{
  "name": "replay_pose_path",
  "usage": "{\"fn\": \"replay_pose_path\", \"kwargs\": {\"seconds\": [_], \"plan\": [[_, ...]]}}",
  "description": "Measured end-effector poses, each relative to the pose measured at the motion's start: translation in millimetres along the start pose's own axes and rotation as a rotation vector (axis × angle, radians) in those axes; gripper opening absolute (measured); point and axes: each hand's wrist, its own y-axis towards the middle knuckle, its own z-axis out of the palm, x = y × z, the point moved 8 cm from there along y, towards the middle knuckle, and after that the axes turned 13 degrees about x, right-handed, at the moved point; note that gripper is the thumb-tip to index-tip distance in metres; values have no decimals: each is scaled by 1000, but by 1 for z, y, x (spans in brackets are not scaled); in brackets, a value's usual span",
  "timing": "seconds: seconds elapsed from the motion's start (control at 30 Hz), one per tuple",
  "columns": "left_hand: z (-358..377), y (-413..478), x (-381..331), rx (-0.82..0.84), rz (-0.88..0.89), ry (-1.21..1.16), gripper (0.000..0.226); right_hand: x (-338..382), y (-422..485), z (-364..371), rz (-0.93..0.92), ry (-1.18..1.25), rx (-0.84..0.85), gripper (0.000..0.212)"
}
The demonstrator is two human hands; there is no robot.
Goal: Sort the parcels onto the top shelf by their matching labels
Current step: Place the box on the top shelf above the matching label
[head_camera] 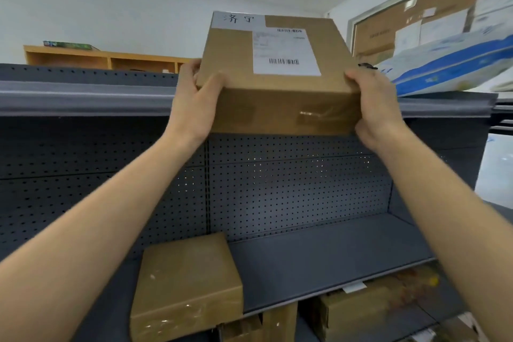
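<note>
**Cardboard parcel held up at the edge of the top shelf**

We face a dark grey metal shelving unit with a perforated back panel that fills most of the view. Its top shelf runs across at hand height as a grey lip, and a lower shelf lies near us, down and to the right.

We hold a brown cardboard parcel up in front of the top shelf's edge, at the centre of the scene. Whether its base already rests on the shelf, we cannot tell. Our left hand grips its left side, thumb on the top face and fingers wrapped behind. Our right hand clamps the right side the same way. On the parcel's top face sit a white shipping label with a barcode and, at the far left corner, a white slip with two handwritten characters.

To the right on the top shelf lies a white and blue mailer bag, just beside the parcel. A second cardboard box sits on the lower shelf, near left. More boxes show beneath that shelf. Far left, a wooden cabinet stands against the wall.
</note>
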Motion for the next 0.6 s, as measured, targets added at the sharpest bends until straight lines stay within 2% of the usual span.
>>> {"fn": "replay_pose_path", "kwargs": {"seconds": [0.07, 0.13, 0.2, 0.3, 0.47, 0.6], "plan": [[0, 26, -4, 31, -53, -24, 56, 13, 24, 3, 25, -15, 60, 24], [-1, 50, -5, 69, -109, -37, 60, 21, 49, 6, 40, -35, 102, 17], [-1, 69, -3, 92, -156, -71, 56, 21, 71, 9, 72, -95, 128, 25], [3, 93, 0, 123, -203, -95, 36, 10, 103, 5, 146, -184, 115, 42], [13, 122, 10, 147, -271, -80, 58, -12, 135, 4, 216, -212, 107, 60], [23, 133, 20, 170, -297, -53, 64, -20, 153, 2, 220, -258, 77, 48]]}}
